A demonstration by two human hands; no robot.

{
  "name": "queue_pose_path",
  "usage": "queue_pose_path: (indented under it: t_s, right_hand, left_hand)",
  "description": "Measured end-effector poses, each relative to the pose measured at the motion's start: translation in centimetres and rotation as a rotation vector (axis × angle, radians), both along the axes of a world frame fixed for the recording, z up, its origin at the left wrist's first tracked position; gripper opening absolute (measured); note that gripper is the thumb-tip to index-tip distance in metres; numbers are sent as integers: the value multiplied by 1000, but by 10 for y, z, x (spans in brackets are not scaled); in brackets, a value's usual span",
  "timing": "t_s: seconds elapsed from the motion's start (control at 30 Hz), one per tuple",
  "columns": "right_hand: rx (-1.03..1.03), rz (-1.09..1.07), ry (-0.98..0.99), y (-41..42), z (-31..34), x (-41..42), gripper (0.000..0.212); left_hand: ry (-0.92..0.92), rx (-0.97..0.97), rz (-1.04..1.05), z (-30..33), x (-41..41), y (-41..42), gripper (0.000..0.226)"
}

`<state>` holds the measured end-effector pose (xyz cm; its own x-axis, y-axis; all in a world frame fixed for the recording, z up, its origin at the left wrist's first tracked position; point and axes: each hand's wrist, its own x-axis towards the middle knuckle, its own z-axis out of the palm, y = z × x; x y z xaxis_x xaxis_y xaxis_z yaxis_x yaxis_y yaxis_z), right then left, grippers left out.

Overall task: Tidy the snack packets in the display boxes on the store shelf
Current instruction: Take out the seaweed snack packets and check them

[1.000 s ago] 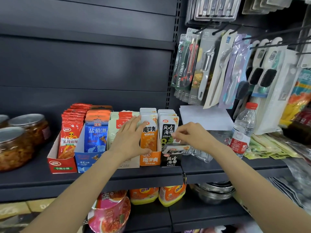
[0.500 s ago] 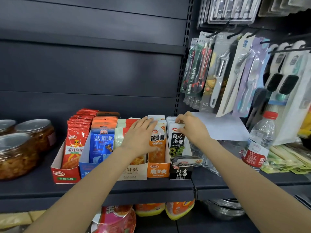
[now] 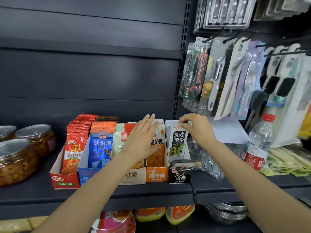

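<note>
Several display boxes stand side by side on the dark shelf (image 3: pixel 117 192): a red box (image 3: pixel 64 180), a blue box (image 3: pixel 84 175), a beige box (image 3: pixel 134 177), an orange box (image 3: pixel 157 174) and a black box (image 3: pixel 179 176). My left hand (image 3: pixel 140 141) lies flat, fingers apart, over the beige and orange packets (image 3: pixel 156 148). My right hand (image 3: pixel 196 126) pinches the top edge of the upright black-and-white seaweed packets (image 3: pixel 178 142) in the black box. One packet (image 3: pixel 185 164) lies flat at that box's front.
Glass jars (image 3: pixel 18 158) of pickles stand at the left. A water bottle (image 3: pixel 260 143) and clear wrapped items (image 3: pixel 207 158) sit right of the boxes. Kitchen tools (image 3: pixel 217 78) hang on hooks above right. Metal bowls (image 3: pixel 228 212) and packets fill the shelf below.
Both hands have reached deeper along the rows: the left slid up over the orange packets, the right moved from the front of the seaweed packets to their top edge. The camera moved closer.
</note>
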<state>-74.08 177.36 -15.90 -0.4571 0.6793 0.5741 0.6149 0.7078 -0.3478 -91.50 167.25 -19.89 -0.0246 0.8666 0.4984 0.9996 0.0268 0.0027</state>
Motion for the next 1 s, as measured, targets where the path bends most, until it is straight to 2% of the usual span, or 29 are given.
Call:
queue_pose_path:
  t_s: [0.17, 0.3, 0.43, 0.5, 0.57, 0.67, 0.73, 0.83, 0.9, 0.93, 1.0]
  right_hand:
    - [22, 32, 233, -15, 16, 27, 8]
    - [-56, 52, 544, -29, 17, 49, 13]
    - [-231, 153, 756, -43, 14, 60, 21]
    - [-258, 166, 779, -49, 11, 62, 21]
    - [-208, 94, 716, -52, 9, 65, 17]
    - [-123, -43, 538, -53, 7, 69, 6]
    - [-184, -31, 507, -54, 6, 70, 10]
    - [-422, 77, 634, -62, 9, 69, 23]
    - [-563, 133, 745, -67, 10, 68, 32]
    - [-596, 155, 778, -67, 9, 68, 30]
    - [-585, 174, 769, -68, 4, 66, 12]
  left_hand:
    - [-143, 150, -87, 8, 18, -7, 55]
    - [-273, 51, -76, 13, 27, -10, 47]
    - [-533, 37, -148, 20, 34, -17, 17]
    - [-706, 43, -161, 23, 36, -23, 15]
    - [-873, 63, -163, 24, 35, -27, 13]
    - [-947, 134, -147, 23, 32, -32, 17]
    - [-972, 175, -155, 25, 35, -38, 14]
    - [-1018, 199, -151, 26, 38, -43, 14]
    - [-1209, 210, -181, 26, 39, -47, 17]
    - [-1294, 221, -193, 26, 39, -49, 19]
    - [-1285, 248, -186, 25, 38, -51, 17]
